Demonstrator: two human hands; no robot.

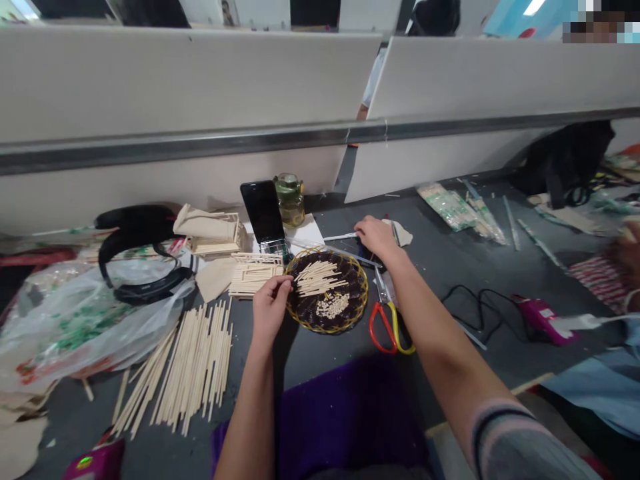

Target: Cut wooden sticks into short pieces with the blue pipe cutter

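Note:
My left hand [271, 305] is closed at the left rim of a round woven basket [361, 308], its fingertips pinched on something I cannot make out. The basket holds cut wooden sticks [320, 277] and small wooden bits [333, 306]. My right hand [376, 237] reaches past the basket's far right edge, fingers curled down onto tools lying on the grey table, beside a folded piece of paper [403, 233]. What it grips is hidden under the hand.
Long wooden sticks [193, 367] lie in a heap at front left. Red and yellow scissors [387, 325] lie right of the basket. A phone [263, 213], a jar [290, 199], stick-built frames [253, 273], headphones [133, 257], a plastic bag [75, 320], glue guns [543, 319] surround them. Another person's hand shows at the right edge.

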